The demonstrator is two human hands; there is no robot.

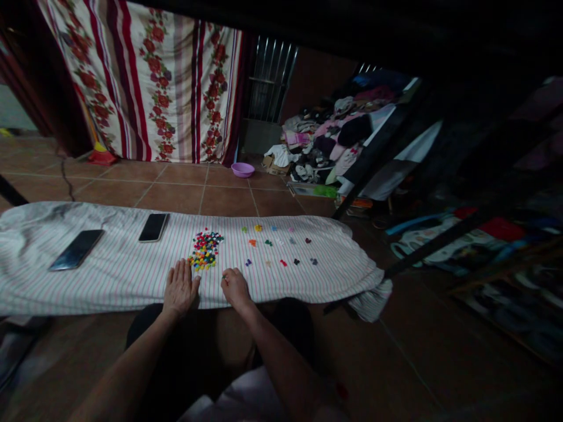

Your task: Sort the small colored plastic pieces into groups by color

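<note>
My left hand lies flat on the striped cloth with its fingers stretched out. Its fingertips reach the near edge of a mixed pile of tiny coloured pieces, too small for me to tell their kind. To the right of that pile, my right hand rests low over the cloth, thumb and forefinger pinched on a small green piece. Beyond it, little groups sorted by colour sit in rough rows, among them an orange group, a yellow group and a red group.
The striped cloth covers a long narrow surface in front of me. Two phones lie on it, a nearer phone and a farther phone. Past it, a purple basin stands on the tiled floor by a clothes heap.
</note>
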